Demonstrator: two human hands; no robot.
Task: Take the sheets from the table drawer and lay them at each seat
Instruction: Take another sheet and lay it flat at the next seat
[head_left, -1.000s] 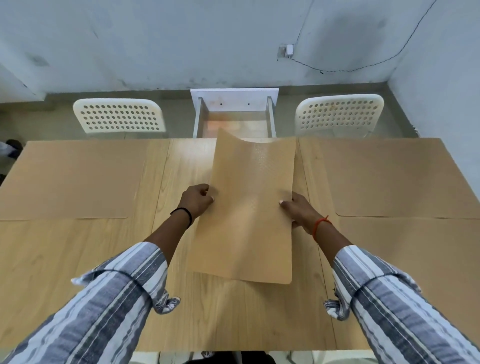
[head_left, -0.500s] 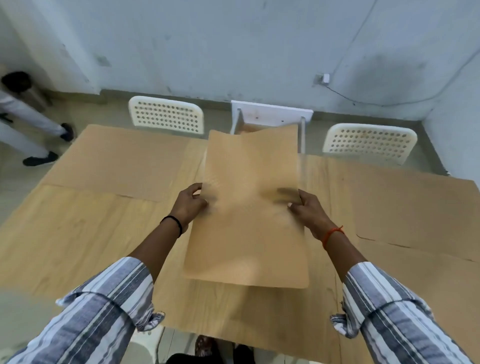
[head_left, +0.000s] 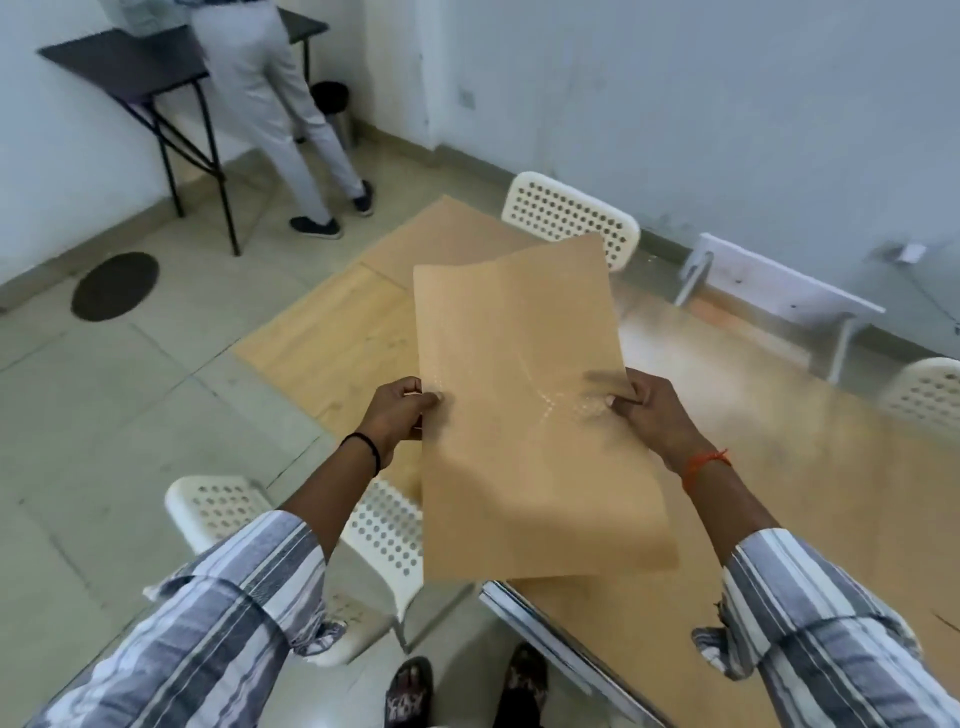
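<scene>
Left hand (head_left: 395, 413) and right hand (head_left: 652, 410) pinch a blank tan sheet (head_left: 530, 415) by its side edges above the table (head_left: 332, 343).

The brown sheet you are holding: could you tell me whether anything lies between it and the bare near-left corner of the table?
Nothing visible does. Both the left hand and right hand pinch the brown sheet above the wooden table, whose near-left part shows bare wood. A white chair stands beside that edge, not on it.
</scene>
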